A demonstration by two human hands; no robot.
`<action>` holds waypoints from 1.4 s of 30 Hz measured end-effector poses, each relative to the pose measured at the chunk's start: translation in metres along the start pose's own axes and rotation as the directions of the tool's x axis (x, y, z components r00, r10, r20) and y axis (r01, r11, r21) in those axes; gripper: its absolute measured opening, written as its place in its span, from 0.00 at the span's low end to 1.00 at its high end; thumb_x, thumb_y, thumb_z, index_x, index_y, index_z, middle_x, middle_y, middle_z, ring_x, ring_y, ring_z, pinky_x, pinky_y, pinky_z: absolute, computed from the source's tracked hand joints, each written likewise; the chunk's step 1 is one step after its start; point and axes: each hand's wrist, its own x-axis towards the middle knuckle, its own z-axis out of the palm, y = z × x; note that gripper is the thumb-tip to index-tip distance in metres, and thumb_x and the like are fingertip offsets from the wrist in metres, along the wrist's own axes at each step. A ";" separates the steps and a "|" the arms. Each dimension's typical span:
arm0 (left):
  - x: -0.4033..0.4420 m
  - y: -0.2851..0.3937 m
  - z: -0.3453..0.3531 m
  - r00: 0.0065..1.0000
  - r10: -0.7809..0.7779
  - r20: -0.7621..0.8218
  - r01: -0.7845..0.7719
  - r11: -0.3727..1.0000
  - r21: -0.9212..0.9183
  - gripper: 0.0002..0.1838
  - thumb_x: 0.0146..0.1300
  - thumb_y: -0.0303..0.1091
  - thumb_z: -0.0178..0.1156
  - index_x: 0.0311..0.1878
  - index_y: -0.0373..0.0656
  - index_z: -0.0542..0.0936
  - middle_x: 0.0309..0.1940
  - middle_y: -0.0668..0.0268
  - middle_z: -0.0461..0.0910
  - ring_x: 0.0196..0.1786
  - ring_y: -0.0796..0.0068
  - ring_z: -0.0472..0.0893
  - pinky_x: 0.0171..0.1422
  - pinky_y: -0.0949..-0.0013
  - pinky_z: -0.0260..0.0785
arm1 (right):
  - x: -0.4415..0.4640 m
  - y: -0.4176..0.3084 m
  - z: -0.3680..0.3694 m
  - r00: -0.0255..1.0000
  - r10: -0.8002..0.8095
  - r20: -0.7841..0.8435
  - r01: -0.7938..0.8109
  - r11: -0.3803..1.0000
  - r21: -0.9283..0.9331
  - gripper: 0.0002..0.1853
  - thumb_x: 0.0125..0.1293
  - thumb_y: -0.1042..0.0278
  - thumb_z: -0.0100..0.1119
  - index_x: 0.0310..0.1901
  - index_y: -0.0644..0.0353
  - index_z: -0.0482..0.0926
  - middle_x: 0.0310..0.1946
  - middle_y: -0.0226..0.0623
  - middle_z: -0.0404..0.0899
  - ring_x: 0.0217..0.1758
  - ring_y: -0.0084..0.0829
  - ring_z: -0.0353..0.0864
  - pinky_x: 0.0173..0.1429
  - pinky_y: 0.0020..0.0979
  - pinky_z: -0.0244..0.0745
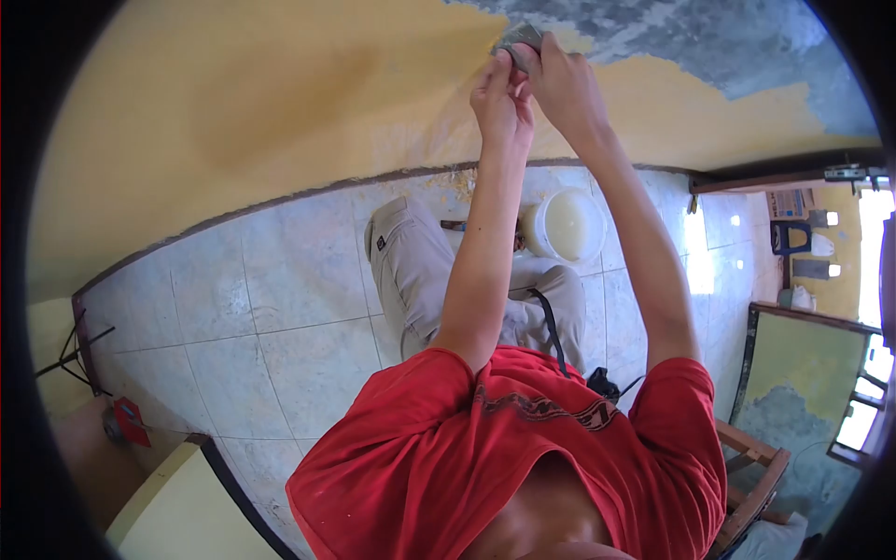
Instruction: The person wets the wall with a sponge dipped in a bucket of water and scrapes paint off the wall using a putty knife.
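Both my hands are raised together against the yellow wall [308,93], at the ragged edge of a bare grey patch [691,42]. A flat grey scraper blade [520,39] is pinched between them and touches the wall. My left hand [502,98] grips its lower left side with bent fingers. My right hand [565,84] holds its right side, thumb on the face. Yellow paint flakes [457,184] lie on the floor at the wall's foot below my left forearm.
A white bucket [567,226] with pale liquid stands on the tiled floor [308,345] between my forearms. A brush-like tool [455,225] lies left of it. A wooden chair or frame [751,476] is at the lower right, a pale panel [187,509] at the lower left.
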 end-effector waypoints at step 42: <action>-0.011 0.002 0.030 0.981 -0.186 -0.049 0.173 0.966 -0.194 0.13 0.76 0.41 0.51 0.49 0.43 0.77 0.37 0.68 0.83 0.38 0.80 0.81 0.44 0.75 0.77 | -0.007 -0.030 -0.013 0.998 -0.033 -0.062 0.016 0.966 -0.257 0.24 0.74 0.50 0.48 0.36 0.69 0.73 0.24 0.55 0.81 0.30 0.57 0.85 0.31 0.48 0.80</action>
